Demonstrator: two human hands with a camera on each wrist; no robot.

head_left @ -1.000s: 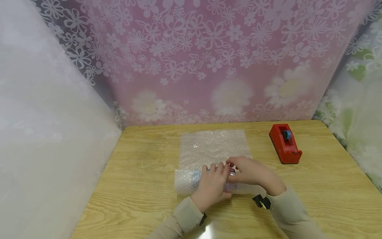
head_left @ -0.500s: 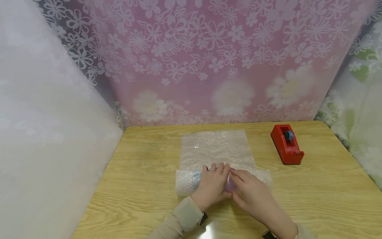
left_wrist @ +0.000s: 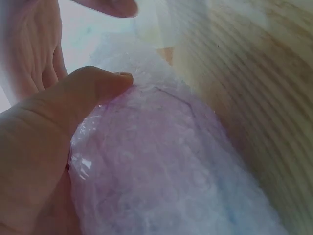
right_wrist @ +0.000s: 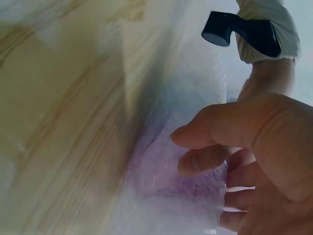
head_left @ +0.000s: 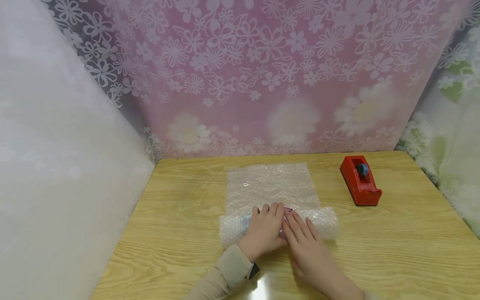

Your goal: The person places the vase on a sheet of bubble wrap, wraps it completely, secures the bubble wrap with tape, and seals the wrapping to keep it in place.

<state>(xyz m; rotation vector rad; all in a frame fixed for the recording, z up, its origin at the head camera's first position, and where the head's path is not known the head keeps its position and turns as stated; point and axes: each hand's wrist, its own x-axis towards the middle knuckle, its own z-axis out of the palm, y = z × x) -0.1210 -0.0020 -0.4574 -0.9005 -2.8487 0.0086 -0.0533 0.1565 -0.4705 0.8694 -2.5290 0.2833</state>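
Observation:
A roll of bubble wrap lies across the table, wound round something purple and blue whose kind the layers hide. Its flat sheet of bubble wrap spreads out behind. My left hand grips the roll near the middle, fingers curled over the top and thumb pressed against the near side. Just right of it, my right hand rests straight fingers on the roll. In the right wrist view the right thumb stands near the wrapped purple part.
A red tape dispenser with a small blue roll of tape stands at the back right of the wooden table. Floral curtains hang behind and at both sides.
The right hand has left the far edge of the roll and come towards the front, its fingers now straighter on the wrap. The left hand keeps its grip.

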